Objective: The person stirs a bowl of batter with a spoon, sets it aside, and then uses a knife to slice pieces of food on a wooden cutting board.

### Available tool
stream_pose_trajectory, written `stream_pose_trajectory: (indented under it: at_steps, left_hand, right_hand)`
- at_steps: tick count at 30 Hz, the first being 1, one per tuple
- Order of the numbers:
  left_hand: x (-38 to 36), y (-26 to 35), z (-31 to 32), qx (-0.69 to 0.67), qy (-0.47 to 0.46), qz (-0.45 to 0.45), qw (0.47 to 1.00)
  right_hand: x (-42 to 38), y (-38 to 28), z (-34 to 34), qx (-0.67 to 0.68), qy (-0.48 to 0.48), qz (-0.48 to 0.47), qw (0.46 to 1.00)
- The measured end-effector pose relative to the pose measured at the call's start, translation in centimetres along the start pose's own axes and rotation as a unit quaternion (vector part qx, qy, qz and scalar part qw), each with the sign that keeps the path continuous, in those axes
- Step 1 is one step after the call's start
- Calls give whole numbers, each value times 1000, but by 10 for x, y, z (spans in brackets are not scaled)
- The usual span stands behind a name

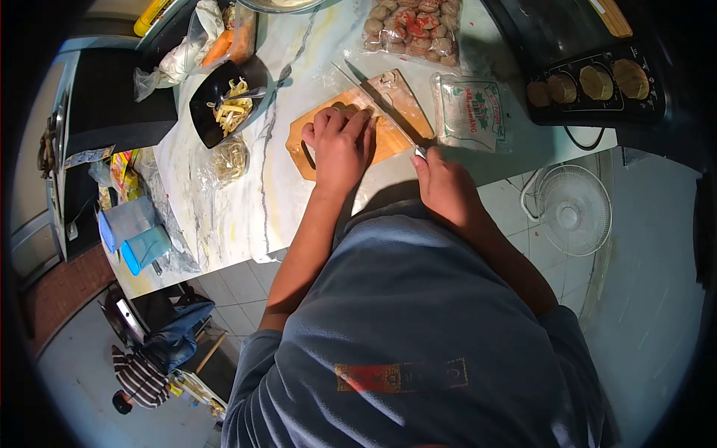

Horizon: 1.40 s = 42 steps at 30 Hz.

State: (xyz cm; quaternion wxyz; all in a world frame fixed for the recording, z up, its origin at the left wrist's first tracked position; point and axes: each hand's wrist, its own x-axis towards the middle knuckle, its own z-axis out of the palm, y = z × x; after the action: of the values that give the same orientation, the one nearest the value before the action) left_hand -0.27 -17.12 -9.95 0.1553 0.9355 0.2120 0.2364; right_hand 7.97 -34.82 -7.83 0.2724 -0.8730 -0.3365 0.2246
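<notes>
A wooden cutting board (396, 142) lies at the table's near edge. My left hand (341, 142) is on it, fingers curled over small brownish pieces that they mostly cover. In my right hand (442, 179) is the handle of a knife (382, 110), its long blade slanting up and left across the board, just right of my left fingertips. Some scraps (390, 78) lie on the board beyond the blade. A black bowl (200, 112) with pale yellow strips and a utensil stands to the left.
Right of the board lies a white packet (469, 112); behind it, a bag of meatballs (412, 30). A black stove (597, 93) stands far right. Left are a container of carrots (243, 33) and blue-lidded containers (146, 249). A person (142, 379) is at lower left.
</notes>
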Motion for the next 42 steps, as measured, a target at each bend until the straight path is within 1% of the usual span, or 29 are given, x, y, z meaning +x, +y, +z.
stream_pose_trajectory:
  at_steps: [4, 8, 11, 16, 19, 37, 40, 42]
  left_hand:
    - [0, 0, 2, -18, 9, 3, 1000]
    - [-1, 0, 1, -7, -2, -2, 1000]
    - [-1, -1, 1, -3, 1, 3, 1000]
    - [-1, -1, 2, -11, -1, -4, 1000]
    - [0, 0, 2, -13, 11, 0, 1000]
    - [1, 1, 2, -6, 11, -5, 1000]
    - [0, 0, 3, -13, 12, -8, 1000]
    - [-1, 0, 2, -13, 8, -11, 1000]
  right_hand:
    - [0, -1, 0, -19, -2, -6, 1000]
    - [1, -2, -1, -16, -5, -7, 1000]
    - [2, -5, 0, -37, -16, 6, 999]
    - [4, -3, 5, -7, -34, 35, 999]
    - [6, 0, 7, -16, -40, 28, 999]
    - [11, 7, 13, -27, -49, 32, 998]
    - [12, 11, 16, -25, -38, 16, 999]
    - [11, 9, 15, -32, -38, 22, 999]
